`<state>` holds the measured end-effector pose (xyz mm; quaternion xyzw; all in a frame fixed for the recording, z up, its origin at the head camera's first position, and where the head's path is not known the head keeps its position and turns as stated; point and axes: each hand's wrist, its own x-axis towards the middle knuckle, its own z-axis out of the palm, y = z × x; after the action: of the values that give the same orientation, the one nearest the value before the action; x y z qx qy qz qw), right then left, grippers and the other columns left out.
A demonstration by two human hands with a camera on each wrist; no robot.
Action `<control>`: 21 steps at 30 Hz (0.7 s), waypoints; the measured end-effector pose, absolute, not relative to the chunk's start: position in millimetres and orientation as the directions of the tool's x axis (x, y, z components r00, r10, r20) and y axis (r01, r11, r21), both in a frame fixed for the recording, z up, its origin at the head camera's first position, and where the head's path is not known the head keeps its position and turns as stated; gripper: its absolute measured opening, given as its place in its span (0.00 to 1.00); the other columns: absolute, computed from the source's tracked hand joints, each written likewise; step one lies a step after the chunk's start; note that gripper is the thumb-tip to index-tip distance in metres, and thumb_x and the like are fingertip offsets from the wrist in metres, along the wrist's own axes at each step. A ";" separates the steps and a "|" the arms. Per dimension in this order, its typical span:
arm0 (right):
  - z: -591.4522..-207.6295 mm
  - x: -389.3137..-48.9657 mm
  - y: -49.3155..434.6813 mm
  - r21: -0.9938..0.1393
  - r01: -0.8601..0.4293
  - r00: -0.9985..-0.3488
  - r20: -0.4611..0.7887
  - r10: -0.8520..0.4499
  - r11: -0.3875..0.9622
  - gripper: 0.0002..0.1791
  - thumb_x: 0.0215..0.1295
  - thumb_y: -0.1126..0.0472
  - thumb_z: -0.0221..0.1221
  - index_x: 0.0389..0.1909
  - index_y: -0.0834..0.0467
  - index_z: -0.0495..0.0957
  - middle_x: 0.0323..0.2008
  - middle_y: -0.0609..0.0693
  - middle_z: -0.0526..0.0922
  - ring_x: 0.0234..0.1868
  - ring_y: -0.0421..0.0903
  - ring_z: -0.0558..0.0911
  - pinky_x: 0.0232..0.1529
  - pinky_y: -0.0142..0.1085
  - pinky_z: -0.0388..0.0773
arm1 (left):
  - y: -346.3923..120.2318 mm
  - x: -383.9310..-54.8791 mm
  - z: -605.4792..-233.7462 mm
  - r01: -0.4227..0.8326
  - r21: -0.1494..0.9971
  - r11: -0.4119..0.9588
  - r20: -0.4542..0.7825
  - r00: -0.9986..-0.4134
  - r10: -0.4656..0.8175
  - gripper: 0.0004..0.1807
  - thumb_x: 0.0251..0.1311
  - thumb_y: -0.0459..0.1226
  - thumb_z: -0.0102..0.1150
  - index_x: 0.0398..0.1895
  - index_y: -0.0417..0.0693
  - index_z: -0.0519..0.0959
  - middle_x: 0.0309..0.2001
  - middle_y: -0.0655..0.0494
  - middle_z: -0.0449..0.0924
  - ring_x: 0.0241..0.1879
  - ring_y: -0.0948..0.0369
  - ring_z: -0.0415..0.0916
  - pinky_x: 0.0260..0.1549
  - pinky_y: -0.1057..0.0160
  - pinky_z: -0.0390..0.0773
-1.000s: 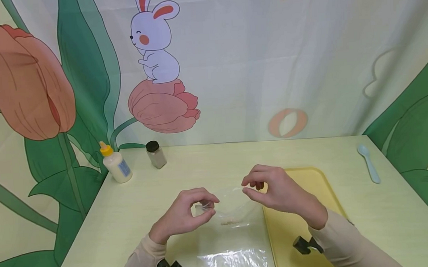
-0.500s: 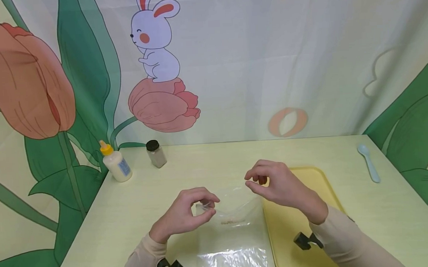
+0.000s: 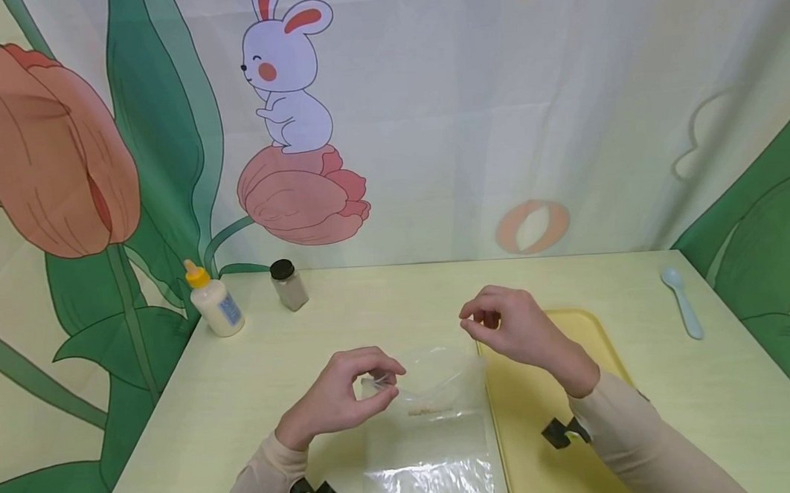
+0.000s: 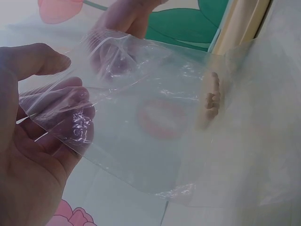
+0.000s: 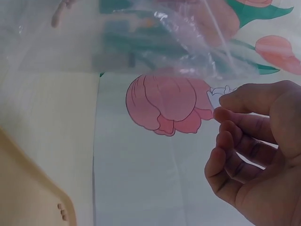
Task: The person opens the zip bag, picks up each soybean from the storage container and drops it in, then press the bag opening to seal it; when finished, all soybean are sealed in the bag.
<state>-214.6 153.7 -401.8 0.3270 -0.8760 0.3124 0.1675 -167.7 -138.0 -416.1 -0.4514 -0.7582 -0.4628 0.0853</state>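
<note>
My left hand (image 3: 336, 395) grips the left edge of a clear plastic bag (image 3: 425, 442) near its top. In the left wrist view, the film bunches over its curled fingers (image 4: 77, 110). Several small tan pieces (image 4: 213, 101) lie in a row inside the bag. Up and to the right of the bag's mouth, my right hand (image 3: 516, 329) hangs in the air over the tray's far-left corner. The right wrist view shows its fingers (image 5: 225, 141) loosely bent, the thumb near the index fingertip. Nothing is visible between them.
A yellow tray (image 3: 546, 439) lies right of the bag, with a few small tan pieces (image 5: 62, 212) by its edge. A white glue bottle (image 3: 219, 308) with a yellow cap and a black-lidded jar (image 3: 291, 291) stand at the back left. A light blue spoon (image 3: 683, 306) lies far right.
My right hand has moved up and right, away from the bag's mouth, and its thumb and index fingertip have come closer together. The left hand stays in place on the bag.
</note>
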 end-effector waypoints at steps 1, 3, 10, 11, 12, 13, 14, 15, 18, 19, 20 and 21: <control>-403.2 -216.4 154.4 -0.441 -0.670 -0.738 0.491 -0.464 0.598 0.02 0.58 0.63 0.66 0.31 0.58 0.85 0.24 0.41 0.78 0.24 0.38 0.73 0.26 0.28 0.72 | -138.0 -167.7 -415.9 0.762 0.626 0.166 0.545 -0.579 0.607 0.10 0.52 0.24 0.63 0.38 0.41 0.81 0.29 0.51 0.80 0.29 0.57 0.77 0.31 0.64 0.81; -405.6 -219.5 155.6 -0.446 -0.658 -0.748 0.482 -0.457 0.607 0.03 0.58 0.63 0.66 0.31 0.58 0.85 0.24 0.41 0.78 0.24 0.37 0.72 0.26 0.29 0.72 | -138.0 -167.7 -415.4 0.761 0.627 0.170 0.541 -0.582 0.607 0.10 0.52 0.25 0.63 0.38 0.41 0.81 0.29 0.50 0.81 0.29 0.57 0.77 0.31 0.64 0.81; -413.0 -228.5 159.0 -0.464 -0.634 -0.768 0.469 -0.436 0.618 0.02 0.58 0.64 0.66 0.31 0.58 0.85 0.25 0.41 0.78 0.24 0.36 0.71 0.25 0.29 0.72 | -137.7 -167.3 -413.8 0.760 0.625 0.180 0.538 -0.586 0.606 0.10 0.52 0.25 0.63 0.38 0.42 0.81 0.29 0.50 0.81 0.29 0.57 0.77 0.31 0.64 0.81; -414.3 -229.9 159.5 -0.467 -0.629 -0.773 0.463 -0.434 0.622 0.02 0.58 0.64 0.66 0.31 0.58 0.85 0.25 0.41 0.78 0.24 0.36 0.71 0.25 0.29 0.72 | -137.7 -167.2 -413.7 0.760 0.624 0.180 0.538 -0.586 0.606 0.10 0.52 0.25 0.63 0.38 0.42 0.81 0.29 0.50 0.81 0.29 0.57 0.77 0.31 0.64 0.81; -415.6 -231.2 160.1 -0.471 -0.622 -0.778 0.457 -0.431 0.625 0.02 0.58 0.64 0.66 0.31 0.57 0.85 0.25 0.42 0.78 0.24 0.36 0.72 0.25 0.29 0.72 | -137.7 -167.2 -413.5 0.760 0.625 0.180 0.538 -0.586 0.606 0.10 0.52 0.25 0.64 0.38 0.42 0.81 0.29 0.50 0.80 0.29 0.57 0.77 0.31 0.64 0.80; -416.9 -232.6 160.7 -0.474 -0.615 -0.785 0.448 -0.428 0.631 0.02 0.58 0.64 0.66 0.32 0.57 0.85 0.25 0.42 0.78 0.24 0.36 0.72 0.26 0.29 0.72 | -137.7 -167.2 -413.3 0.759 0.625 0.181 0.537 -0.587 0.606 0.10 0.52 0.24 0.63 0.38 0.41 0.81 0.29 0.50 0.80 0.29 0.57 0.77 0.31 0.65 0.80; -418.3 -234.1 161.4 -0.477 -0.606 -0.792 0.439 -0.424 0.637 0.02 0.58 0.64 0.66 0.32 0.57 0.85 0.25 0.42 0.78 0.24 0.36 0.72 0.26 0.29 0.72 | -137.8 -167.2 -413.3 0.759 0.625 0.181 0.537 -0.587 0.606 0.10 0.52 0.24 0.64 0.38 0.41 0.81 0.29 0.50 0.80 0.29 0.57 0.77 0.31 0.65 0.80; -419.8 -235.7 162.1 -0.479 -0.598 -0.798 0.432 -0.421 0.642 0.02 0.58 0.64 0.66 0.32 0.57 0.85 0.25 0.42 0.78 0.24 0.37 0.72 0.26 0.29 0.72 | -137.9 -167.2 -413.3 0.759 0.625 0.182 0.537 -0.588 0.605 0.10 0.52 0.25 0.64 0.38 0.40 0.81 0.29 0.50 0.80 0.29 0.57 0.77 0.31 0.65 0.80; -424.8 -240.3 164.5 -0.487 -0.576 -0.815 0.412 -0.409 0.657 0.02 0.58 0.63 0.66 0.31 0.57 0.85 0.25 0.42 0.78 0.25 0.38 0.72 0.27 0.30 0.73 | -138.3 -167.3 -413.9 0.755 0.629 0.184 0.533 -0.591 0.605 0.09 0.52 0.25 0.64 0.38 0.39 0.81 0.29 0.51 0.80 0.29 0.58 0.77 0.31 0.65 0.80; -426.7 -242.0 165.5 -0.490 -0.569 -0.820 0.406 -0.404 0.661 0.02 0.58 0.62 0.66 0.31 0.57 0.85 0.25 0.42 0.78 0.25 0.38 0.72 0.27 0.30 0.73 | -138.5 -167.3 -414.2 0.754 0.630 0.184 0.532 -0.592 0.605 0.09 0.52 0.25 0.64 0.38 0.39 0.81 0.29 0.51 0.80 0.30 0.58 0.77 0.31 0.65 0.80; -428.4 -243.4 166.3 -0.491 -0.563 -0.823 0.402 -0.401 0.665 0.03 0.58 0.62 0.66 0.31 0.57 0.85 0.25 0.42 0.78 0.25 0.38 0.72 0.27 0.30 0.73 | -138.6 -167.3 -414.5 0.754 0.631 0.183 0.532 -0.592 0.605 0.09 0.53 0.25 0.64 0.38 0.39 0.81 0.29 0.51 0.81 0.30 0.58 0.77 0.32 0.65 0.80; -430.1 -245.0 167.1 -0.491 -0.558 -0.827 0.398 -0.398 0.668 0.03 0.58 0.62 0.66 0.31 0.58 0.85 0.25 0.43 0.78 0.25 0.38 0.73 0.27 0.30 0.73 | -138.7 -167.4 -414.8 0.753 0.633 0.182 0.532 -0.593 0.605 0.09 0.53 0.25 0.63 0.38 0.39 0.81 0.29 0.51 0.81 0.30 0.58 0.77 0.32 0.65 0.80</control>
<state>-245.0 167.1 -430.1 0.2644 -0.9041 0.3096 0.1295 -167.4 -138.7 -414.8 -0.4440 -0.7645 -0.4603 0.0803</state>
